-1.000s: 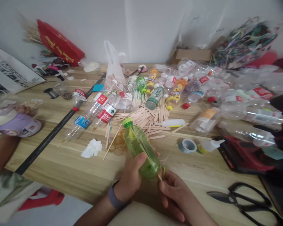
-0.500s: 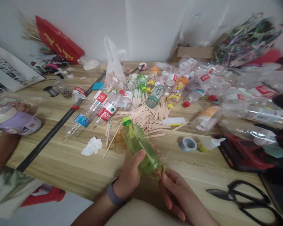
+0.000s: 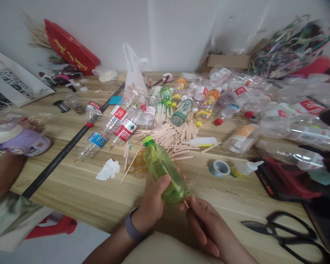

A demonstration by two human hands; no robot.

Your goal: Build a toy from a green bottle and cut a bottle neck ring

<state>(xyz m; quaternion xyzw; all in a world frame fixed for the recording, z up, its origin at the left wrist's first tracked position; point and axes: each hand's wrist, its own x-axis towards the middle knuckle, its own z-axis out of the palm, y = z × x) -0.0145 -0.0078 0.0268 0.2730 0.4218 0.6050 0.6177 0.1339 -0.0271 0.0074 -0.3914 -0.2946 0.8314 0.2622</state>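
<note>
My left hand is wrapped round a translucent green plastic bottle, tilted with its green cap away from me. A thin wooden stick pokes out of the bottle's base. There my right hand pinches a narrow green strip, its fingertips beside the stick; the strip's grip is partly hidden. Just beyond the bottle lie tan rubber bands and a spread of flat wooden sticks.
Clear bottles crowd the right side. Black-handled scissors, a spool, a glue bottle and a red-black case lie at right. Another person's arm is at left, near a purple-white object.
My right fingers have shifted slightly at the bottle's base; the green loop seen there earlier is now mostly covered, and the stick end shows more. The bottle stays in my left hand.
</note>
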